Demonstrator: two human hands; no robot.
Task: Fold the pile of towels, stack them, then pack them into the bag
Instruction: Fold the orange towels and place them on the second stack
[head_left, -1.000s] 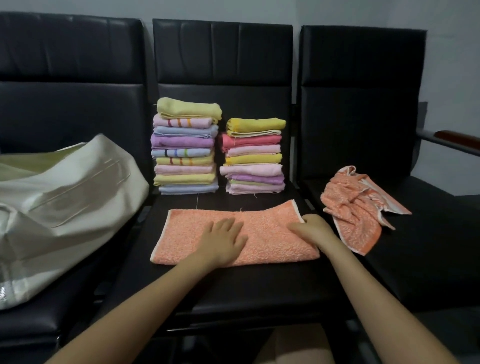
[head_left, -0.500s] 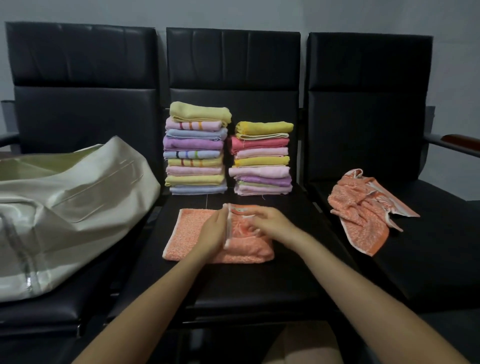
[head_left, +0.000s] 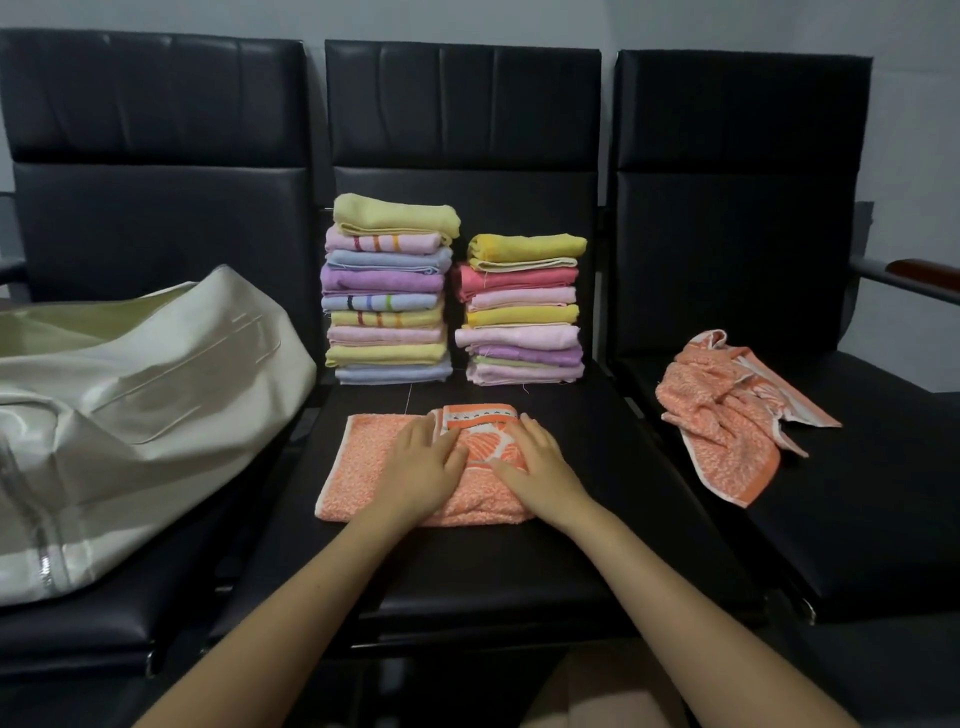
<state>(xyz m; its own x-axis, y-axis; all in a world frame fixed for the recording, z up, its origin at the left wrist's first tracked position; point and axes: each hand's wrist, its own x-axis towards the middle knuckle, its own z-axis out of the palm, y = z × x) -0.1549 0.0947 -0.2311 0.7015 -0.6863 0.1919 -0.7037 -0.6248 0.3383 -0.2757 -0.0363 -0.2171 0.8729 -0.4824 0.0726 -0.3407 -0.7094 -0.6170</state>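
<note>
Since half a second ago, both hands have let go of the raised flap and now lie flat on the orange towel (head_left: 363, 467), whose right part is folded over to the left, so the patterned border faces up.

At the far left, the cream bag (head_left: 130, 389) lies on the left chair seat (head_left: 78, 623). Its left side is cut off by the picture edge, and it cannot be told how wide its mouth is open.

On the middle seat (head_left: 493, 571), the left hand (head_left: 421, 462) rests on the towel with straight fingers, near the edge of the folded flap. Just beside it, the right hand (head_left: 540, 462) presses the folded part, fingers also straight and a little spread. Neither hand grips anything. The hands hide the middle of the towel, so the line of the fold is not fully seen.

Behind the towel, against the backrest, stand two stacks of folded towels. The taller stack (head_left: 389, 291) is on the left and the shorter stack (head_left: 522, 312) stands just beside it on the right. Their back sides are hidden.

On the right seat (head_left: 857, 519) lies a crumpled orange towel (head_left: 727, 415), still unfolded, well apart from the hands. At the far right, an armrest (head_left: 924, 270) is partly cut off.
</note>
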